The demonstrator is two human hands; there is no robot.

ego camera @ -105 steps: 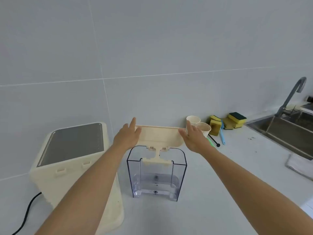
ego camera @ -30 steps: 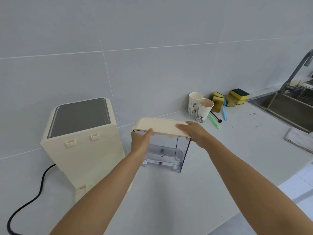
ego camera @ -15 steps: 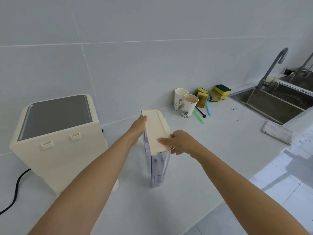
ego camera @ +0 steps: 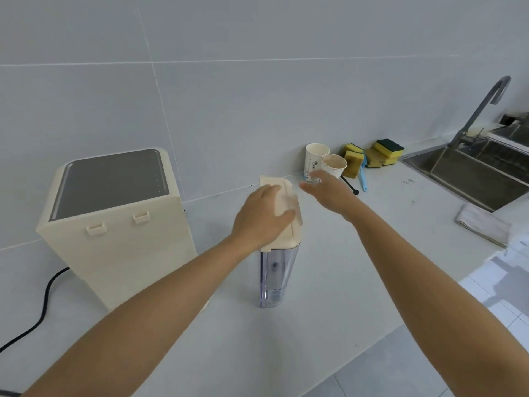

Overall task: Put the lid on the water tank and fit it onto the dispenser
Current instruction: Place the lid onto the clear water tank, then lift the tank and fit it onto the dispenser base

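Note:
A clear plastic water tank [ego camera: 273, 276] stands upright on the white counter, its narrow end toward me. A cream lid [ego camera: 289, 196] sits on top of it. My left hand [ego camera: 262, 217] lies over the lid, fingers curled around its right edge. My right hand [ego camera: 329, 193] hovers just right of the tank with fingers spread, touching nothing. The cream dispenser [ego camera: 114, 224], with a grey top panel and two small hooks on its near face, stands to the left of the tank.
Two paper cups [ego camera: 323, 164] stand at the wall behind my right hand, with yellow sponges [ego camera: 383, 153] and a blue brush [ego camera: 363, 176] beside them. A steel sink [ego camera: 469, 179] and tap [ego camera: 483, 107] are at right, a folded cloth [ego camera: 483, 227] near the counter's edge. A black cable [ego camera: 43, 305] trails left.
The lid was lowered onto the tank and the tank turned end-on. Since half a second ago my right hand has let go and moved away to the right; my left hand now covers the lid.

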